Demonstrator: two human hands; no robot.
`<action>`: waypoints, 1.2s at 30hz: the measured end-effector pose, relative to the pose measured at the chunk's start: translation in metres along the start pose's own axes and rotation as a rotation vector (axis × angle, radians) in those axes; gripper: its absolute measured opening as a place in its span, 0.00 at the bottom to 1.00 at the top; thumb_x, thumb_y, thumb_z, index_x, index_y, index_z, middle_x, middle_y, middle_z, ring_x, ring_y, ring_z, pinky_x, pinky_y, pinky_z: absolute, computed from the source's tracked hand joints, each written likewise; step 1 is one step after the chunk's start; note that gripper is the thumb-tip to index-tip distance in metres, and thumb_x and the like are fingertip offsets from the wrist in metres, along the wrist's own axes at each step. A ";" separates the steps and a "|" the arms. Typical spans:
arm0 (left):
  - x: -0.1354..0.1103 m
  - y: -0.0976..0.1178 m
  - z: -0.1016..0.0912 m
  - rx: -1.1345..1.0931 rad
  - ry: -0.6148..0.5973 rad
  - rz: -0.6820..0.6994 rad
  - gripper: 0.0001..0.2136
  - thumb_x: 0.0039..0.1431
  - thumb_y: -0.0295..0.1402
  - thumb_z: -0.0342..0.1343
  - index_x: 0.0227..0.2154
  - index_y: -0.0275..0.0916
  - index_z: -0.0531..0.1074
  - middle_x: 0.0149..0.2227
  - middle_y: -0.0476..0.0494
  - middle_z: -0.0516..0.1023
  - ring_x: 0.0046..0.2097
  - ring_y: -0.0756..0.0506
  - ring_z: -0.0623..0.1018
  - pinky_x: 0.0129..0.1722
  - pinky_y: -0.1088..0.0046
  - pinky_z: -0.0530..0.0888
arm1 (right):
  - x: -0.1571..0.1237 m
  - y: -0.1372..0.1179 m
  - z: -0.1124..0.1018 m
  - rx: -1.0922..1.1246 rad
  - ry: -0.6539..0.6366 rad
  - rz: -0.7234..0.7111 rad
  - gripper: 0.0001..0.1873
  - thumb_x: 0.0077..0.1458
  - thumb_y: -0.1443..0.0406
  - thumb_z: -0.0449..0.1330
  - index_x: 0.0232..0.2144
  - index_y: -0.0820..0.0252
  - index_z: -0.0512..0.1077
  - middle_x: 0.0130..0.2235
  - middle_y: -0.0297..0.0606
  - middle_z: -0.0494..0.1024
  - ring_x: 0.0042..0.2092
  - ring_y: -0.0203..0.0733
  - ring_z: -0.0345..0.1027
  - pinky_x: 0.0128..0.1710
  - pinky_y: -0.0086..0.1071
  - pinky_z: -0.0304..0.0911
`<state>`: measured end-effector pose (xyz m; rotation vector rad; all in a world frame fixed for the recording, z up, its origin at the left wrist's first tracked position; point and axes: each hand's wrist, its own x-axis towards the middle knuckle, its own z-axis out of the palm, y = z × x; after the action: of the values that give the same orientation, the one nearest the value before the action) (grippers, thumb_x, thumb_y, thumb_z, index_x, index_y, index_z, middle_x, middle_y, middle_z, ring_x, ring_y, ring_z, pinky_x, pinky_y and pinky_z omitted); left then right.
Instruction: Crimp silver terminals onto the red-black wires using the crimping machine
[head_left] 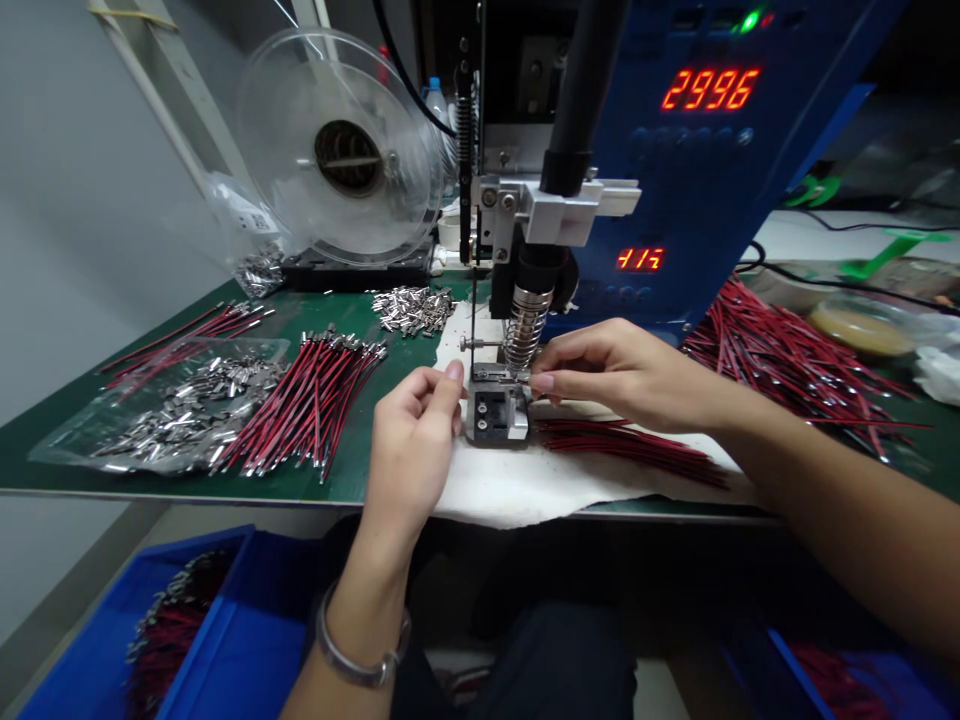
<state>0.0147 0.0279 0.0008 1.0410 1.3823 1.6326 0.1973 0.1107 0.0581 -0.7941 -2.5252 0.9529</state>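
My left hand (416, 425) is closed in a pinch, thumb against curled fingers, at the left side of a small black metal fixture (491, 432). Whatever sits between those fingertips is hidden. Across the fixture, my right hand (622, 375) pinches at its right edge, and anything it holds is too small to make out. Above the fixture the spring-wrapped soldering iron (529, 318) of a bench machine points down. A bundle of red and black wires (637, 448) lies on the white cloth (495, 490) below my right hand.
Wires with metal ends (307, 395) lie left, beside a clear tray (71, 440) of metal connectors. Loose connectors (412, 310) and a clear reel (270, 130) stand behind. A blue control box (675, 190) rises behind my right hand, near a wire heap (780, 360). Blue bins (247, 600) sit below.
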 end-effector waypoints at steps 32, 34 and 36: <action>-0.010 0.002 -0.001 -0.003 0.144 0.108 0.13 0.57 0.41 0.56 0.23 0.38 0.68 0.19 0.52 0.62 0.21 0.54 0.60 0.19 0.79 0.56 | -0.004 -0.006 -0.001 -0.006 0.009 -0.041 0.13 0.56 0.59 0.58 0.28 0.64 0.75 0.21 0.31 0.68 0.23 0.30 0.58 0.23 0.27 0.53; -0.023 0.007 0.000 0.047 0.212 0.128 0.12 0.58 0.40 0.54 0.24 0.38 0.70 0.21 0.51 0.65 0.21 0.54 0.61 0.18 0.79 0.56 | -0.007 -0.011 0.000 0.018 0.021 -0.070 0.12 0.56 0.61 0.58 0.28 0.64 0.75 0.20 0.31 0.70 0.22 0.30 0.60 0.21 0.26 0.55; -0.041 0.012 0.004 0.098 0.188 0.094 0.11 0.58 0.39 0.55 0.26 0.38 0.73 0.22 0.49 0.69 0.20 0.54 0.60 0.18 0.78 0.57 | -0.011 -0.018 0.002 0.045 0.055 -0.127 0.10 0.55 0.62 0.60 0.28 0.63 0.77 0.22 0.34 0.75 0.23 0.32 0.65 0.22 0.26 0.58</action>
<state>0.0344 -0.0094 0.0083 1.0432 1.5707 1.7848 0.1984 0.0923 0.0675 -0.6304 -2.4651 0.9293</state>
